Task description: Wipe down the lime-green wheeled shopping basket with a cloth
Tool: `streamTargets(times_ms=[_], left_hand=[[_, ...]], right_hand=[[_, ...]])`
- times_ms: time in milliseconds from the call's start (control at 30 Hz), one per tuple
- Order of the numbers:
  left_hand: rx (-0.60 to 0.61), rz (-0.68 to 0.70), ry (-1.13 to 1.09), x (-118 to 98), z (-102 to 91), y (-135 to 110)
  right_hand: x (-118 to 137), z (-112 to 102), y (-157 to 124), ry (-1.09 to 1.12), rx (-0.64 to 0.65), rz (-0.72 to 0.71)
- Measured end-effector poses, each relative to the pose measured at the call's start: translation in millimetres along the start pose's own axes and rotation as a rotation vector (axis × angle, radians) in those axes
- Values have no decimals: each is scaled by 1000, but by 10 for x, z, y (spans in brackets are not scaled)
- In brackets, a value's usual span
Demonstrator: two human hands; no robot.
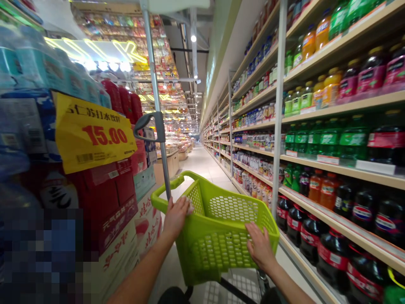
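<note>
I'm gripping the basket's (205,228) rim with my left hand (177,213) and resting my right hand (262,249), fingers loose, on its near side (it's standing before me, beside the shelves (310,114)).

Shopping basket (218,224) | lime green, perforated walls — open-topped | upright — in the aisle (207,162)

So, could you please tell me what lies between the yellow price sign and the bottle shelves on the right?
In the head view, the metal pole with its grey handle stands between them, and lower down, the green basket.
</note>
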State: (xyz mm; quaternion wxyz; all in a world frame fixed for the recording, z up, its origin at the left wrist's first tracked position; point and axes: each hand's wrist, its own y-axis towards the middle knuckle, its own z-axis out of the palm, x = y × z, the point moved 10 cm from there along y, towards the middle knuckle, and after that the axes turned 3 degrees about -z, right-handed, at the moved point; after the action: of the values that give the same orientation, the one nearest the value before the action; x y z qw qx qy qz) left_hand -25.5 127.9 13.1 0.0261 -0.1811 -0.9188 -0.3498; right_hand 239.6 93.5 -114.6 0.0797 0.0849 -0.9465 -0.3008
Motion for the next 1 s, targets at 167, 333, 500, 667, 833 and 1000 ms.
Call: streamTargets(times_ms=[167,333,500,667,833,1000], left_hand=[[55,-16,-46,-187,116,-26],[97,130,-102,-624,221,-6],[-1,-190,-46,127,-55,49],[88,10,-133,-485,216,-34],[100,83,-113,-476,173,6],[29,-119,-7,15,-3,46]], right_hand=[[6,-26,-2,26,1,8],[10,-58,2,25,9,8],[18,-78,8,24,30,28],[38,-48,8,18,56,29],[1,-43,11,18,32,14],[-13,-29,1,22,45,26]])
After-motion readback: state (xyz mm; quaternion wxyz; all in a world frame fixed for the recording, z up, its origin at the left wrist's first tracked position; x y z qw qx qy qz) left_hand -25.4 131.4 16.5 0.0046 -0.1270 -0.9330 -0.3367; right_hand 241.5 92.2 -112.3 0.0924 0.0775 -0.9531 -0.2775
